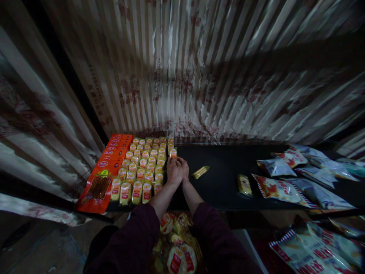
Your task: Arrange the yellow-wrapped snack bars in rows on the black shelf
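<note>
My hands meet at the right end of the rows of small wrapped cakes, which stand in yellow-and-clear packets with red-and-white labels. My left hand has its fingers closed at a wrapped cake in the rightmost column. Pressed against it, my right hand is also closed, its fingertips near the same packet. What lies under the palms is hidden. To the right, a wrapped cake lies on its side on the black shelf.
Flat orange-red snack packs overlap at the left end. Another wrapped cake lies farther right, before several white-and-red bags. Below the shelf are a container of loose wrapped cakes and more bags. Striped sheeting hangs behind.
</note>
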Tool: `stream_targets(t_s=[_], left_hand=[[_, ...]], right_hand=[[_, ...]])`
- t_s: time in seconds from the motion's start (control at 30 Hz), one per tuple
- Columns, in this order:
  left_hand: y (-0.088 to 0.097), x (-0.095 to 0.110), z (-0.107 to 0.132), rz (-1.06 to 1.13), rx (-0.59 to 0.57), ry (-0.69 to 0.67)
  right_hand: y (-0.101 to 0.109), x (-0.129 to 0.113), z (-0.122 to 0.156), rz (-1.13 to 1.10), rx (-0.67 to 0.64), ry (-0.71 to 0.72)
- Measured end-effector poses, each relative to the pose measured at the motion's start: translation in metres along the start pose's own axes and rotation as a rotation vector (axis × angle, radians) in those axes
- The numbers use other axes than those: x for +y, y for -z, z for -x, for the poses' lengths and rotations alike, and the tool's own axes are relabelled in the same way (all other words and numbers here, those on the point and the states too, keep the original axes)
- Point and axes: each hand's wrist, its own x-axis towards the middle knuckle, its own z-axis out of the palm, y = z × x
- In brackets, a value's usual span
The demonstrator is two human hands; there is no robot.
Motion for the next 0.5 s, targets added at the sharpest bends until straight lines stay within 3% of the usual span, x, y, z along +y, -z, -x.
stream_targets(t_s=[0.37,0.5], left_hand=[[-0.009,-0.012,-0.01,-0.045,-0.06,0.063],[0.0,-0.017,-0.013,-0.083,-0.072,0.079]], right_hand=[[-0.003,-0.002,-0.01,0.057,-0.042,0.046],[-0.007,0.0,-0.011,0.109,-0.058,0.039]])
